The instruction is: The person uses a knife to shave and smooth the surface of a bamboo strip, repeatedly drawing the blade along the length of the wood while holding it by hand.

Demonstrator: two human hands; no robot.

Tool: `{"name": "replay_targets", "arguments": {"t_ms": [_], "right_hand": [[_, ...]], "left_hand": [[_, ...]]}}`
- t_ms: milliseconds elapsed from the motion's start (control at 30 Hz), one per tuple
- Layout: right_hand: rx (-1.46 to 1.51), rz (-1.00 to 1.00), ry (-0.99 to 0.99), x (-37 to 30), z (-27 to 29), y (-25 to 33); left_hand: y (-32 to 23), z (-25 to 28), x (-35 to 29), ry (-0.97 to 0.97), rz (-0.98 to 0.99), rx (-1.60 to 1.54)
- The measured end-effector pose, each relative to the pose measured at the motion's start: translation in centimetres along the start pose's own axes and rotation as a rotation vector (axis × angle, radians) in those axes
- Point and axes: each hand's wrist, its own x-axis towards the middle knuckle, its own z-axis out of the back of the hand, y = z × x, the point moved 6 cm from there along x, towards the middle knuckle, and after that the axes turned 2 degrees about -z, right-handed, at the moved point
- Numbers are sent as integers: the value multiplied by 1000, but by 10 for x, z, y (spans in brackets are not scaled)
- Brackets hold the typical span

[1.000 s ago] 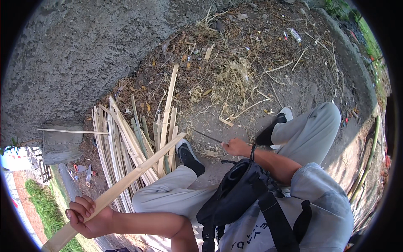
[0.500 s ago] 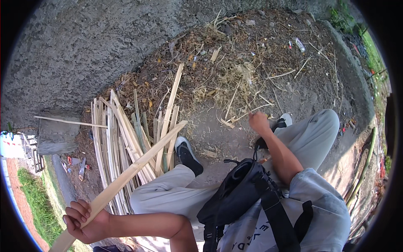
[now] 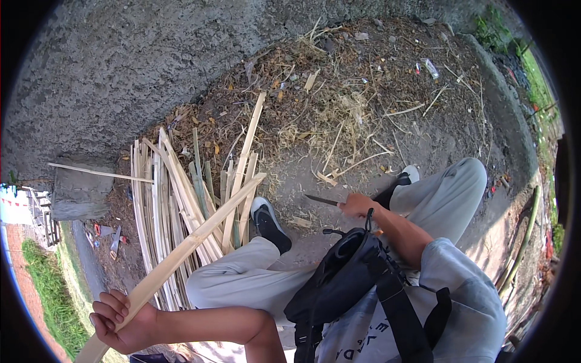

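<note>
Knife [image 3: 322, 199], apparently clasped by right hand [image 3: 358, 207], has swung leftward while left hand [image 3: 129, 327] grips strip [image 3: 192, 240].

outdoor work spot: dirt ground [image 3: 296, 187], scattered shavings [image 3: 348, 115], rough wall [image 3: 121, 78], piled wooden strips [image 3: 184, 193], grass [image 3: 48, 284].

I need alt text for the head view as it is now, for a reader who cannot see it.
A person's left hand grips a long pale strip, while the right hand holds a knife whose blade points left. More pale strips lie in a pile beside the person's left foot, before a rough grey wall.
</note>
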Motion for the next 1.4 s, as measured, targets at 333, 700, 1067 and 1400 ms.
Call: {"name": "replay_targets", "arguments": {"t_ms": [333,700,1067,1400], "right_hand": [[-39,-216,-751,-22,117,-42],[1406,-31,21,13,75,-37],[296,291,-489,-45,40,52],[256,406,-315,-45,7,86]], "left_hand": [[-2,5,-1,-10,-8,75],[7,-22,-11,87,34,-26],[80,-67,-38,119,191,-120],[107,-95,-61,194,287,-145]]}}
